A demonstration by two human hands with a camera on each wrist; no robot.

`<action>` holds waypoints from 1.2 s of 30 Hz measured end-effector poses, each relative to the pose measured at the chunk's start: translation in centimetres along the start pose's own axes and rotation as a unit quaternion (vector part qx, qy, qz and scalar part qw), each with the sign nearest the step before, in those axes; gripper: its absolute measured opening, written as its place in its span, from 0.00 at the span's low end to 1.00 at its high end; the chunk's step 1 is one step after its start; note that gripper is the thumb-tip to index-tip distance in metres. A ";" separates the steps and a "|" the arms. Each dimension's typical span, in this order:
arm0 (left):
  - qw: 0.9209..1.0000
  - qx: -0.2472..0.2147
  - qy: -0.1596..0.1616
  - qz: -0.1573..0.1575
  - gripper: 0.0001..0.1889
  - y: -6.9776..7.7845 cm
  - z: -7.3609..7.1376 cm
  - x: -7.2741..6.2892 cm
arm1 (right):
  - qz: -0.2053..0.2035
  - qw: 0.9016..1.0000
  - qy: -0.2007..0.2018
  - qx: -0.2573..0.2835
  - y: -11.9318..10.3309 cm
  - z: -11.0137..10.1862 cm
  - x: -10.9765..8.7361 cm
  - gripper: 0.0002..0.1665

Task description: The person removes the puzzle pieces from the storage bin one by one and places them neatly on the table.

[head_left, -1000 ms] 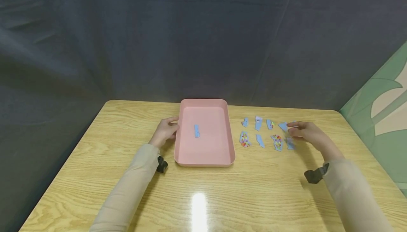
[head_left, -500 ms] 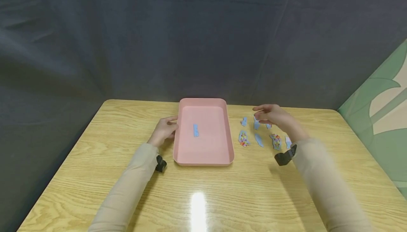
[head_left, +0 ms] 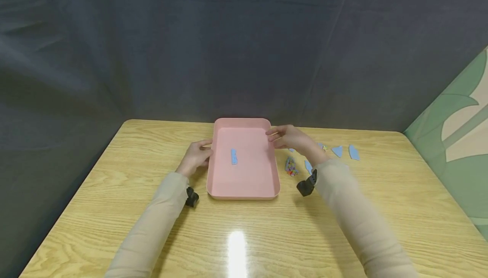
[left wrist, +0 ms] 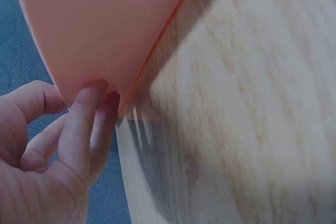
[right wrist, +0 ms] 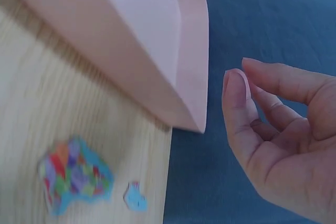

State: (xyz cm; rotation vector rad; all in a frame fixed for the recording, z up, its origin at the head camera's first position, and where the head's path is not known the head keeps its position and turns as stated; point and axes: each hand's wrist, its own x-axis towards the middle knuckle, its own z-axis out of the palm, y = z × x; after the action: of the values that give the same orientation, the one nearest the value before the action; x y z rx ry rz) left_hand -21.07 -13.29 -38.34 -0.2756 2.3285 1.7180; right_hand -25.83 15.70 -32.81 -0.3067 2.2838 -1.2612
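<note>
A shallow pink tray stands on the wooden table with one narrow light-blue puzzle piece on its floor. My left hand is at the tray's left side; in the left wrist view its fingertips touch the outer wall near a far corner. My right hand hovers at the tray's upper right rim. In the right wrist view the thumb and forefinger are bent near each other beside the tray corner, with nothing visible between them. Below them lie a multicoloured puzzle piece and a small blue piece.
Right of the tray, more puzzle pieces lie on the table, among them a blue triangular piece and a blue oblong piece. My right forearm hides others. A dark curtain hangs behind the table.
My right hand has moved left from the far-right pieces, over the others, to the tray's right rim. My left hand stays at the tray's left side.
</note>
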 end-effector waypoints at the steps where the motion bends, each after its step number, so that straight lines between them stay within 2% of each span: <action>1: 1.000 0.000 -0.001 0.001 0.28 0.0 0.0 0.0 | 0.001 1.000 -0.002 0.000 -0.2 0.3 0.2 0.30; 15: 1.000 0.006 0.002 -0.001 0.28 -0.1 0.0 0.1 | 0.015 1.000 -0.004 -0.003 -2.1 4.0 2.9 0.30; 24: 1.000 0.009 0.004 -0.009 0.27 0.0 0.0 0.2 | 0.028 0.999 0.024 -0.015 -2.5 6.3 4.4 0.26; 29: 1.000 0.008 0.002 -0.011 0.27 0.0 0.0 0.1 | 0.014 1.000 0.004 -0.014 -1.7 7.1 5.8 0.25; 31: 1.000 0.008 0.000 -0.010 0.27 0.0 0.0 0.2 | -0.009 1.000 -0.014 0.004 -0.5 7.2 7.2 0.24; 36: 1.000 0.008 0.001 -0.007 0.27 -0.1 0.0 0.1 | -0.007 1.000 -0.027 -0.005 -0.4 7.7 7.7 0.26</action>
State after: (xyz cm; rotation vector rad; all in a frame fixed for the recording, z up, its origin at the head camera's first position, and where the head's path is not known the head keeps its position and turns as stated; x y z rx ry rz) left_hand -21.18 -13.30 -38.44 -0.2899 2.3349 1.6934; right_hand -28.29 6.61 -38.35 -0.3556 2.2464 -1.2350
